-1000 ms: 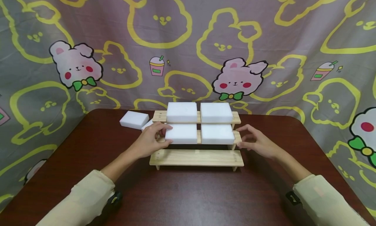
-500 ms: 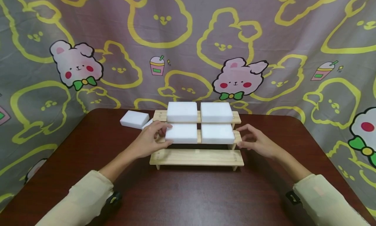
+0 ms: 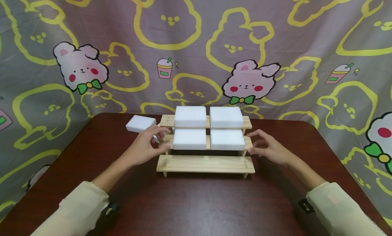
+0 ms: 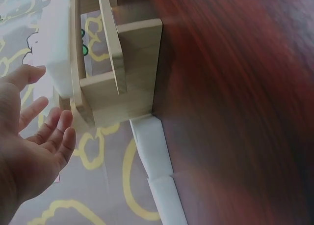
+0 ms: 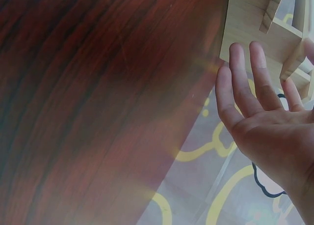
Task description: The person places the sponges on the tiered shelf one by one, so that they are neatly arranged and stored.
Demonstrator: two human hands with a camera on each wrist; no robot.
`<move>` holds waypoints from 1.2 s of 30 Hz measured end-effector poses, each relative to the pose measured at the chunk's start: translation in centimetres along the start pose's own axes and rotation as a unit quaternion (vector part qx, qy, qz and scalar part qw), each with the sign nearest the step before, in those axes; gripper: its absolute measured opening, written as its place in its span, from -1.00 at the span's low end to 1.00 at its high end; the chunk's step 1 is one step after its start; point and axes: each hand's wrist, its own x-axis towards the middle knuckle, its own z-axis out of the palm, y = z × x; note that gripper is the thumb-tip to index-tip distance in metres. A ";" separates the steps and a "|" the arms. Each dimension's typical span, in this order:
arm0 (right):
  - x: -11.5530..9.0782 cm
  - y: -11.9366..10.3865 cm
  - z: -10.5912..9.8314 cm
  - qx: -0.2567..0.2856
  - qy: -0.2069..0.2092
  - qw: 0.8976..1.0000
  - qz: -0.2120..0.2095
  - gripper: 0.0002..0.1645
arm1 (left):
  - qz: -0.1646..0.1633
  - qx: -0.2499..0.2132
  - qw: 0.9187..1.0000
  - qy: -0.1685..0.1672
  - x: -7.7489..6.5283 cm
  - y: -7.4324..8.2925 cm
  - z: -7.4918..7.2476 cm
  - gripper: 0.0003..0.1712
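A three-step wooden rack (image 3: 205,163) stands on the table, two white foam blocks on its top step and two on the middle one. My left hand (image 3: 146,142), fingers loosely spread and holding nothing, is just left of the middle step's left block (image 3: 190,139). In the left wrist view, a gap shows between most of its fingers and the step. My right hand (image 3: 269,148) has its fingertips at the right end of the middle step, near the right block (image 3: 227,140). The right wrist view shows that hand's fingers (image 5: 265,82) extended beside the rack.
Left of the rack, behind my left hand, a loose white foam block (image 3: 139,123) lies on the dark wooden table (image 3: 208,205). Another block (image 4: 152,146) beside it is mostly hidden in the head view. A patterned curtain (image 3: 196,59) hangs behind the table.
My left hand has let go of the left block on the middle step and drawn back to the left. The right hand has stayed in place.
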 end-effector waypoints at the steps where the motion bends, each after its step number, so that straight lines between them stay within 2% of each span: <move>1: 0.0 0.0 0.0 0.001 0.000 1.000 0.000 -0.37 | -0.002 0.005 1.000 0.000 -0.1 -0.1 -0.2 -0.54; 5: 0.0 0.0 0.0 0.004 0.000 1.000 -0.002 -0.37 | -0.010 0.028 1.000 0.006 -0.5 -0.7 -0.9 -0.59; 16: 0.0 0.0 0.0 0.001 0.001 1.000 0.006 -0.37 | -0.032 0.057 0.997 0.050 -1.0 -3.5 -2.5 -0.63; 25: -0.1 0.1 0.0 -0.001 0.001 1.000 0.000 -0.38 | -0.065 0.064 0.995 0.045 -0.9 -5.2 -3.5 -0.60; 36: -0.1 0.0 0.0 0.001 0.001 1.000 0.000 -0.37 | -0.115 0.069 0.991 0.021 -0.9 -8.6 -4.2 -0.52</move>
